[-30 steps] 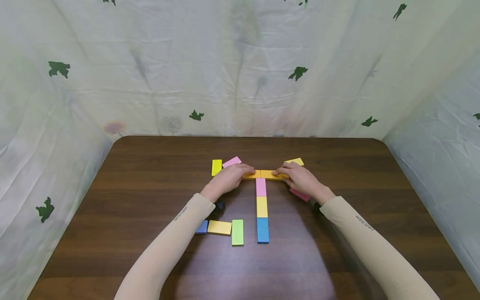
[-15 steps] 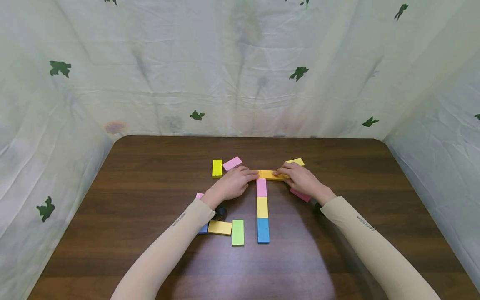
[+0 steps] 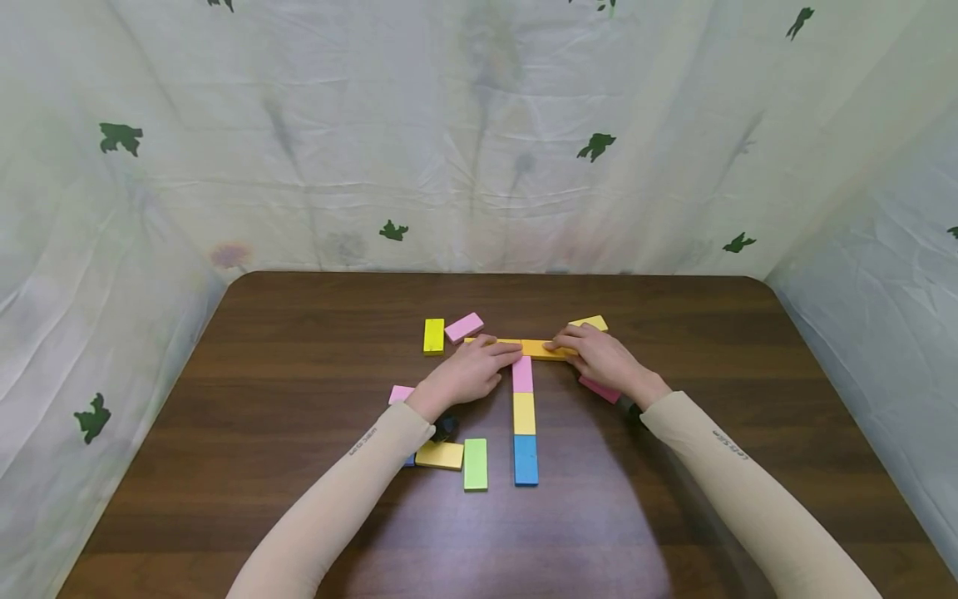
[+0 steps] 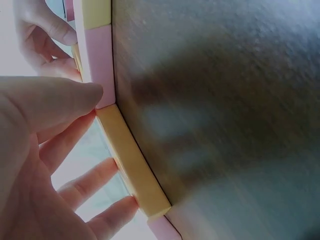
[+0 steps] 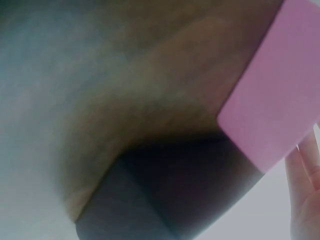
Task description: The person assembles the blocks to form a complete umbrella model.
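Observation:
Two orange blocks lie end to end, forming a crossbar above a column of pink, yellow and blue blocks. My left hand touches the left orange block, several extended fingers along its far side, the thumb beside the joint with the pink block. Most of that block is hidden by this hand in the head view. On the right orange block, my right hand pinches the outer end, which its fingers partly cover. A darker pink block lies under the right wrist.
Behind the left hand lie a bright yellow block and a tilted pink block. A pale yellow block is beyond the right hand. Nearer are a green block, a tan block and another pink block, partly behind the left sleeve.
My left hand has slid slightly right and nearer along the left orange block, its fingertips now by the joint between the orange blocks. The right hand stays in place.

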Tool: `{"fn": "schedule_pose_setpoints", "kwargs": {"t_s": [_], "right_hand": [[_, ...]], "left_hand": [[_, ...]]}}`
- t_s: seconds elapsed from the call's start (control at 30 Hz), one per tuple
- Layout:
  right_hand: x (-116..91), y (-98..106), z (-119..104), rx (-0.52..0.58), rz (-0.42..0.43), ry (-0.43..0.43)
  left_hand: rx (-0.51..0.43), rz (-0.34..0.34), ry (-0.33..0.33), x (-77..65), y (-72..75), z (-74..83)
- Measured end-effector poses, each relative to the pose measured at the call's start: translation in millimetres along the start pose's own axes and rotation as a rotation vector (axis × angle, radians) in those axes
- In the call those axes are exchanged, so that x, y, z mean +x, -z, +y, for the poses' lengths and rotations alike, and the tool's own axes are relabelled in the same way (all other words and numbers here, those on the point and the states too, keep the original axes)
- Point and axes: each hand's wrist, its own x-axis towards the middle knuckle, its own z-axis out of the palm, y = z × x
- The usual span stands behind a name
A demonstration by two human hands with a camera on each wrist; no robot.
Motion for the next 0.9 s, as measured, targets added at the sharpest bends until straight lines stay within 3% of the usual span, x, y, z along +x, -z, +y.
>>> {"fn": "schedule_pose_setpoints", "kwargs": {"t_s": [0.67,0.9], "right_hand": [[0.9,-1.0,2.0,0.038,0.016,0.011],[-0.2,-1.6,4.6,0.095,0.003,-0.004]], "left_hand": [[-0.042,-0.033,0.029,2.8,1.0,5.9],[-0.088,-0.097,0.071,7.4,4.1,6.3]]}}
